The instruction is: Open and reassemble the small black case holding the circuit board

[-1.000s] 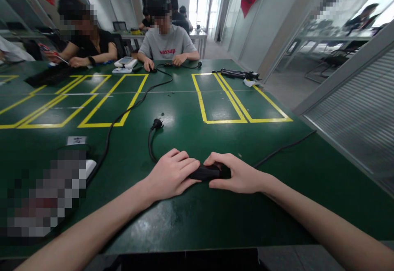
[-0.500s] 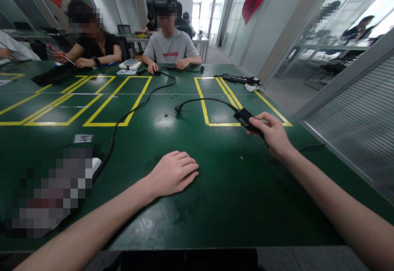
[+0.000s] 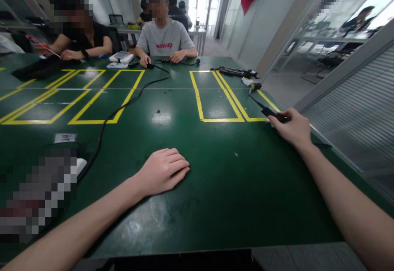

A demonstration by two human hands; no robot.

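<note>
My right hand (image 3: 294,128) grips a black power adapter (image 3: 271,114) near the table's right edge, thumb on its near side. From the adapter a short black cord runs to a plug (image 3: 256,86), which lies farther back by the yellow tape. Another stretch of cable (image 3: 322,144) shows to the right of my wrist. My left hand (image 3: 164,170) rests palm down on the green table (image 3: 212,205), fingers extended and lying flat, with nothing visible in it.
A long black cable (image 3: 100,133) crosses the left side to a pixelated object with a white edge. A label (image 3: 65,137) lies behind it. A folded black tripod (image 3: 235,72) sits at the back right. Two people sit across the table.
My right hand has moved right with the adapter, and the plug has swung from mid-table to the right side. My left hand stays resting on the table. The view has shifted slightly.
</note>
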